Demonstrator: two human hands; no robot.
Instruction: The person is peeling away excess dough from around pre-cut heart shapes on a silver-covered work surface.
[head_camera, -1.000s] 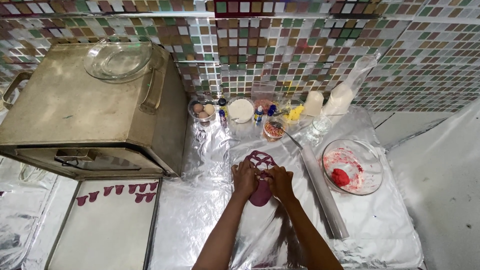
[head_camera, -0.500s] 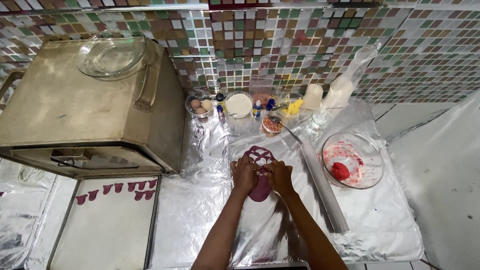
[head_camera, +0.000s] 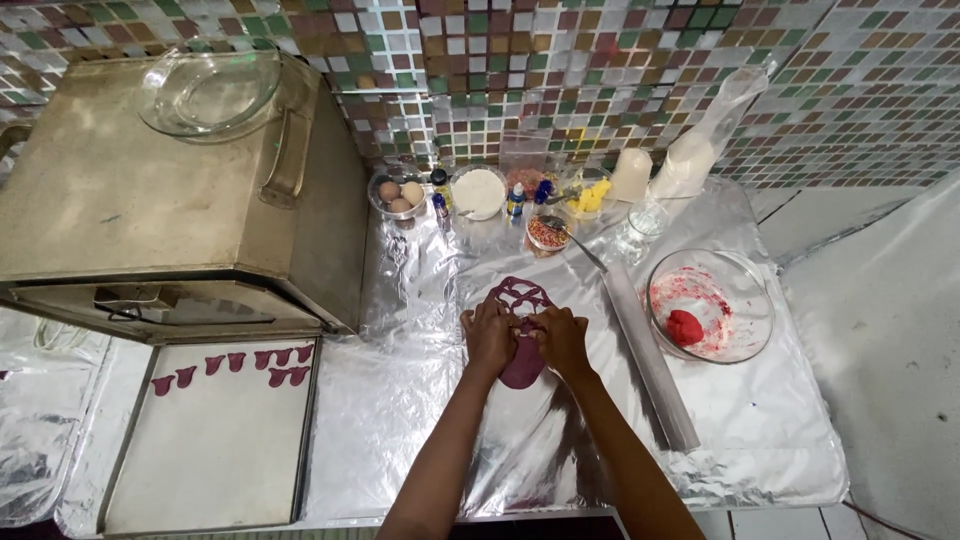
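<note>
A flat sheet of purple dough (head_camera: 522, 330) with cut-out holes lies on the foil-covered counter (head_camera: 420, 420). The left hand (head_camera: 489, 334) and right hand (head_camera: 560, 338) press down on its middle, fingers curled side by side; whether either grip holds a cutter is hidden. A long metal bar (head_camera: 650, 355) lies right, a glass bowl (head_camera: 745, 290) with red dough beyond, a tray (head_camera: 210, 450) of purple cut-outs near left

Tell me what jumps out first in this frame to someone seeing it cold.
Mid-frame, the left hand and right hand press together on a flat sheet of purple dough with holes cut in it, lying on the foil-covered counter. At the left, a big metal oven carries an empty glass bowl, and the tray below holds small purple cut-outs. At the right, another glass bowl holds a red lump.
</note>
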